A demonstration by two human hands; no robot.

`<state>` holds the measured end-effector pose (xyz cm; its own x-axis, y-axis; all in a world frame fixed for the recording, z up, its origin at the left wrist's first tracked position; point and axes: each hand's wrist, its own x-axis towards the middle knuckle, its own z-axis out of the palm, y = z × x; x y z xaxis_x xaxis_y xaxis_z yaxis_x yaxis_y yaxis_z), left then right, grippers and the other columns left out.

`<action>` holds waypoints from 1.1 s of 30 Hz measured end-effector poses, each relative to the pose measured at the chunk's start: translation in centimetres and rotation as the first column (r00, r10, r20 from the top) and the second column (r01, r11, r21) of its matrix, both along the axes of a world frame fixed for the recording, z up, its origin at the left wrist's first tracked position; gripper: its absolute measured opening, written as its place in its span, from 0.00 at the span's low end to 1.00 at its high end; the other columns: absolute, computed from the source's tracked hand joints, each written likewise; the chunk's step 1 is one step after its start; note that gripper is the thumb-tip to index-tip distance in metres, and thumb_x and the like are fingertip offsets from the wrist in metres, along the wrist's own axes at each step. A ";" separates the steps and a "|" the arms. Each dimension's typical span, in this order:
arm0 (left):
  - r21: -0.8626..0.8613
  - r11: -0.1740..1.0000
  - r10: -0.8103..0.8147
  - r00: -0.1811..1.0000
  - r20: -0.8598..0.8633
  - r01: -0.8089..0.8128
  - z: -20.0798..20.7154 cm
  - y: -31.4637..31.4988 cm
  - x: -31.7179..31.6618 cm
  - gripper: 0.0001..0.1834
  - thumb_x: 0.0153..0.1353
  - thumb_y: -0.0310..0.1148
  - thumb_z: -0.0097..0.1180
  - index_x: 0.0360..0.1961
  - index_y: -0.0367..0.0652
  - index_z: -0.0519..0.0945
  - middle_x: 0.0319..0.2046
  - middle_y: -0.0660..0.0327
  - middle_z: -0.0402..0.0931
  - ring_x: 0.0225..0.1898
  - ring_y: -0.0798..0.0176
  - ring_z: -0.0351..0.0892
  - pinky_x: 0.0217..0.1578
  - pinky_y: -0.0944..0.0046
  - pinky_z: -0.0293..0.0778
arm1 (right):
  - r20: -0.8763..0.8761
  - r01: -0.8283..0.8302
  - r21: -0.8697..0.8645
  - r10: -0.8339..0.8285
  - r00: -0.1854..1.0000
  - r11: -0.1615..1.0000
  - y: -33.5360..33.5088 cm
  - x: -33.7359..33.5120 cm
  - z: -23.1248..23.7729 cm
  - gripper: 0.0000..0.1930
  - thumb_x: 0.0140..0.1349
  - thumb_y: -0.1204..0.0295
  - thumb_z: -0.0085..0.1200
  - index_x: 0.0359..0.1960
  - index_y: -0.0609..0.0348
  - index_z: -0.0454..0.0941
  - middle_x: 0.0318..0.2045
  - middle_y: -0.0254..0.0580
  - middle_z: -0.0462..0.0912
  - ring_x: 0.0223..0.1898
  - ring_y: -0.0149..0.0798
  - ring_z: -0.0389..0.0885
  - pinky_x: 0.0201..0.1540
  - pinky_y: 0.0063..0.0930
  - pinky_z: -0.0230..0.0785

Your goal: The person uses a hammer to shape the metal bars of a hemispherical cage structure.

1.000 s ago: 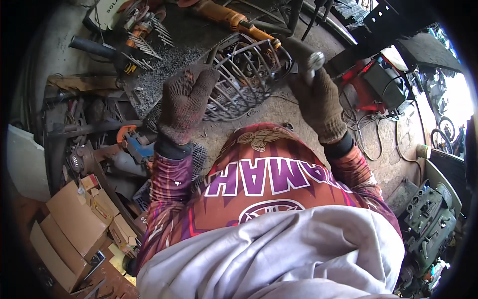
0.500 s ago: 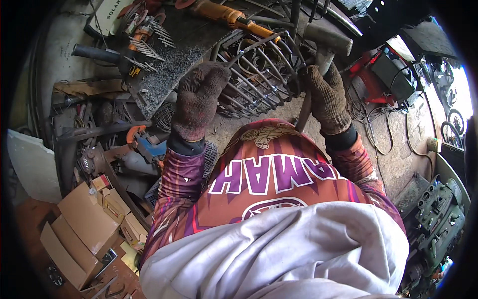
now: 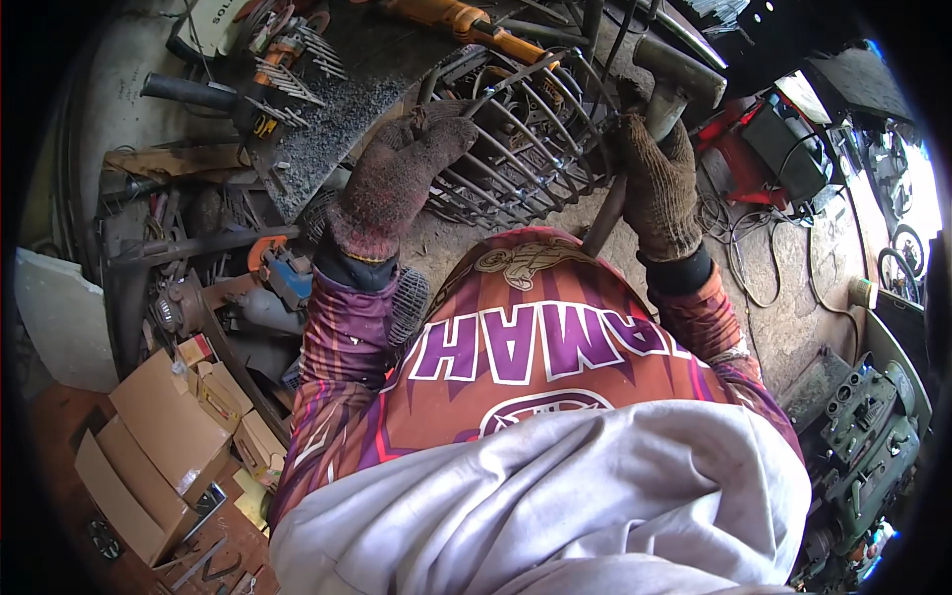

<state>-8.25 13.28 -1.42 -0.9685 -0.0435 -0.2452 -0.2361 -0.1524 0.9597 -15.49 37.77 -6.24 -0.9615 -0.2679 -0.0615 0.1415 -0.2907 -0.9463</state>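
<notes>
A basket-like cage of welded metal bars [image 3: 516,188] stands in front of me, partly on the edge of the workbench. My left hand [image 3: 397,178], in a dirty knitted work glove, is closed at the cage's left rim; its fingertips are partly hidden. Wrapped in a brown knitted glove, my right hand [image 3: 659,188] grips a hammer [image 3: 684,74] just below its head. The hammer's handle slants down past the palm toward my body, along the cage's right side. Round metal pieces show behind the bars.
An orange angle grinder [image 3: 486,35] lies behind the cage. Another power tool with a black handle [image 3: 188,91] rests on the gritty bench at left. Cardboard boxes [image 3: 164,426] sit lower left. At right are a red-and-black machine [image 3: 764,149], loose cables [image 3: 749,258] and a green machine [image 3: 863,436].
The hammer has shifted slightly to the right with my right hand. My left hand's wrist has swung a little to the left, while its fingers stay at the cage's rim.
</notes>
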 end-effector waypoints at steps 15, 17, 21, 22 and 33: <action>0.221 0.975 -0.033 0.996 0.078 0.015 -1.4 -0.7 -0.3 0.21 0.65 0.35 0.58 0.56 0.35 0.74 0.46 0.56 0.80 0.45 0.64 0.81 0.46 0.63 0.79 | -0.026 0.019 0.039 -0.018 1.000 0.999 0.2 0.5 -0.1 0.14 0.66 0.66 0.56 0.49 0.60 0.74 0.34 0.32 0.78 0.33 0.27 0.76 0.36 0.22 0.70; 0.142 0.987 0.053 0.991 0.122 -0.071 -1.4 -0.5 -0.4 0.19 0.62 0.36 0.63 0.51 0.38 0.79 0.40 0.61 0.82 0.40 0.69 0.81 0.42 0.67 0.79 | -0.045 0.007 0.034 -0.006 0.999 0.999 0.5 0.4 -0.7 0.14 0.66 0.66 0.57 0.48 0.60 0.74 0.33 0.32 0.78 0.33 0.27 0.76 0.36 0.23 0.70; 0.131 0.989 0.053 0.995 0.087 -0.064 -0.9 -0.1 -0.4 0.16 0.63 0.36 0.62 0.48 0.38 0.80 0.38 0.61 0.83 0.38 0.69 0.82 0.38 0.69 0.79 | -0.017 0.009 0.016 -0.009 1.000 1.000 0.2 0.7 0.1 0.12 0.65 0.66 0.57 0.45 0.60 0.74 0.33 0.32 0.78 0.32 0.27 0.76 0.36 0.23 0.70; 0.125 0.990 0.052 0.995 0.087 -0.063 -0.8 0.0 -0.5 0.15 0.63 0.35 0.61 0.47 0.38 0.80 0.38 0.62 0.83 0.37 0.69 0.82 0.37 0.69 0.79 | -0.030 0.009 0.040 -0.008 1.000 0.999 0.2 0.6 -0.5 0.12 0.65 0.66 0.57 0.45 0.60 0.74 0.33 0.32 0.78 0.32 0.27 0.76 0.36 0.23 0.70; -0.221 0.966 0.095 0.977 -0.189 -0.137 -1.4 1.6 -0.4 0.13 0.68 0.35 0.54 0.46 0.36 0.80 0.34 0.59 0.83 0.35 0.69 0.82 0.38 0.69 0.78 | -0.056 0.014 -0.016 -0.014 0.998 1.000 0.0 1.0 0.1 0.12 0.64 0.68 0.58 0.44 0.60 0.74 0.32 0.33 0.78 0.32 0.28 0.76 0.37 0.24 0.70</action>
